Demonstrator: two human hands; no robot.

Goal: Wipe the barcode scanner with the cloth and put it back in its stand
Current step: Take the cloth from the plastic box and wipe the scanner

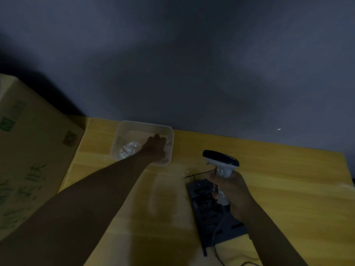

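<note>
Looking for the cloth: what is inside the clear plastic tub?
Inside the tub lies crumpled white material, likely the cloth, and the left hand reaches in. The hand covers the tub's right part, so what lies beneath it is hidden.

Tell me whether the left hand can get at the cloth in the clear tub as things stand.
Probably yes. The left hand is already inside the open tub, right beside the white cloth, with no lid or object between them. Whether it has gripped the cloth cannot be told.
</note>
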